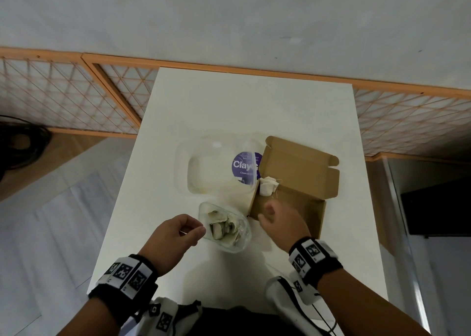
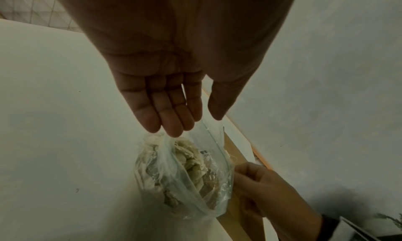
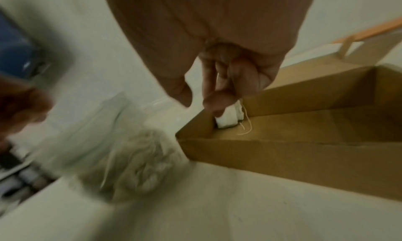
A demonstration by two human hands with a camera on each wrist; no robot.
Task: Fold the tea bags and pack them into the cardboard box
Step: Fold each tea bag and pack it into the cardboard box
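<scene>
An open brown cardboard box [image 1: 303,193] [image 3: 282,155] stands right of centre on the white table [image 1: 229,101], lid flap tipped back. A folded white tea bag [image 1: 267,186] [image 3: 228,119] with a loose string leans in its near-left corner. A clear plastic bag [image 1: 226,228] [image 2: 185,172] [image 3: 135,158] with several unfolded tea bags lies in front of the box. My left hand [image 1: 201,230] [image 2: 204,122] has straight fingers, their tips touching the bag's left rim. My right hand [image 1: 267,214] [image 3: 201,103] hovers over the box's near-left corner, fingers curled and empty, just short of the tea bag.
A clear plastic container [image 1: 219,167] with a purple round label [image 1: 246,166] lies behind the bag, touching the box's left side. The table's side edges run close on both sides. An orange lattice fence [image 1: 76,96] stands along the wall behind.
</scene>
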